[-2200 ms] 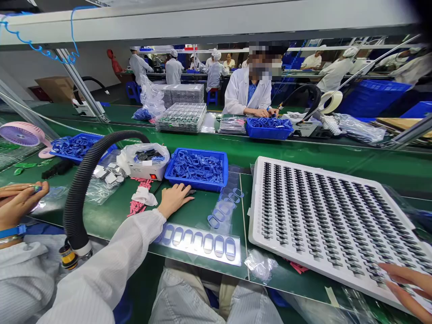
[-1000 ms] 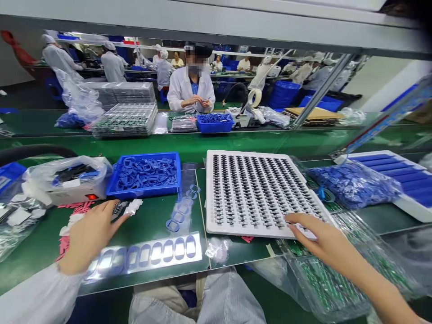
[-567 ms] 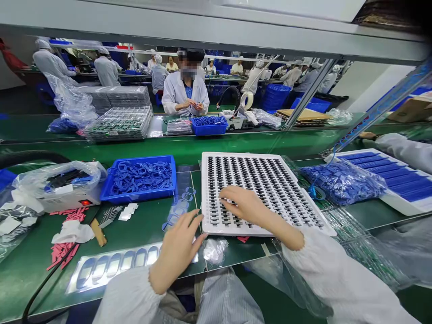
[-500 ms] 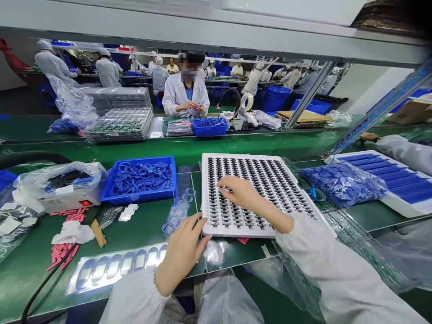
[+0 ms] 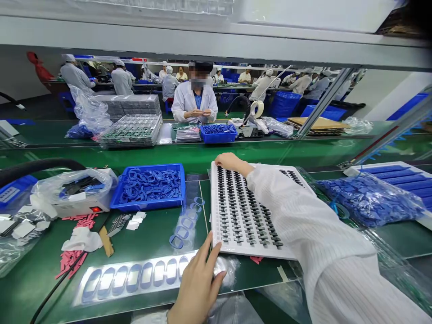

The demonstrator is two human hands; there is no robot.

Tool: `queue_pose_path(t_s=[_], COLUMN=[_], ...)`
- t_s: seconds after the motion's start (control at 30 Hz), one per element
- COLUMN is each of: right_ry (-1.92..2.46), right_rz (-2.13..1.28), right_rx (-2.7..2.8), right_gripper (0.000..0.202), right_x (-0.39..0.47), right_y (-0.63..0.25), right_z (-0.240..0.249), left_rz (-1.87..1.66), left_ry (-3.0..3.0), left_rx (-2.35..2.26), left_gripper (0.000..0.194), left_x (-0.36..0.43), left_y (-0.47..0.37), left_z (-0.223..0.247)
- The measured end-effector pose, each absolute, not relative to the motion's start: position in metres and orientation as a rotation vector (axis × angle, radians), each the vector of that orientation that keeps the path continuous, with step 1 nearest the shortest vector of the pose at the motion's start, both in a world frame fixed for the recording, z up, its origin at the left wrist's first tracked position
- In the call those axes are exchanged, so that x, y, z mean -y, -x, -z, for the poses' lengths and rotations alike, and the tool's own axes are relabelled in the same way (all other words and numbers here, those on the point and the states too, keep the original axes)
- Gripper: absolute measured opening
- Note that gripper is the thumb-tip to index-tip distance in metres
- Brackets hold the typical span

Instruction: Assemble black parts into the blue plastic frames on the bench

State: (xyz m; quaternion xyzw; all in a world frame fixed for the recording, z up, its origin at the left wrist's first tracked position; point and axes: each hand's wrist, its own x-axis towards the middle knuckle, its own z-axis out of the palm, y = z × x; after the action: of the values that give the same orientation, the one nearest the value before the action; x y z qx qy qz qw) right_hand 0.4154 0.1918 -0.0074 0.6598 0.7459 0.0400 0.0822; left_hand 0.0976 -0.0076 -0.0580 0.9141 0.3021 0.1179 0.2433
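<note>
"Starting with the head view, where is the white tray (image 5: 251, 250) to be found?"

"It is set on the green table (image 5: 162, 234), to the right of the blue bin (image 5: 148, 205), and is lined with columns of dark parts (image 5: 234, 207). Some of these are hidden by the right sleeve (image 5: 303, 216)."

"And how are the hands held?"

"The left hand (image 5: 197, 285) is opened, its fingertips placed at the tray's near-left corner; nothing is seen gripped. The right hand (image 5: 229, 162) is placed at the far-left corner, fingers bent down by the rim. Whether anything is pinched there cannot be told."

"Which step is judged to be in hand?"

"Either a part at the far end or the corner itself seems to be handled; it cannot be settled."

"What would be called for in a move from there?"

"A raised sleeve and a light touch, it is judged, since the columns beneath could be brushed. The crumpled plastic (image 5: 231, 270) beside the left hand should be left undisturbed."
</note>
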Motion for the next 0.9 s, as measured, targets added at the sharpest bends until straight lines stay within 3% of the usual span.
queue_pose_path(t_s=[0.2, 0.37, 0.9], right_ry=[-1.517, -1.294, -1.179], right_rz=[-0.192, -0.268, -0.275], right_rx=[-2.379, -2.445, -2.496], right_gripper=[0.014, 0.021, 0.026], right_x=[-0.202, -0.207, -0.204], right_y=[-0.424, -0.429, -0.442], right_z=[0.000, 0.000, -0.001], left_rz=[-0.334, -0.372, -0.507], left_ry=[-2.452, -2.462, -2.485], left_rx=[-0.851, -0.843, -0.861], left_gripper=[0.050, 0.050, 0.051], left_x=[0.011, 0.010, 0.015], left_y=[-0.093, -0.094, -0.091], left_z=[0.062, 0.067, 0.081])
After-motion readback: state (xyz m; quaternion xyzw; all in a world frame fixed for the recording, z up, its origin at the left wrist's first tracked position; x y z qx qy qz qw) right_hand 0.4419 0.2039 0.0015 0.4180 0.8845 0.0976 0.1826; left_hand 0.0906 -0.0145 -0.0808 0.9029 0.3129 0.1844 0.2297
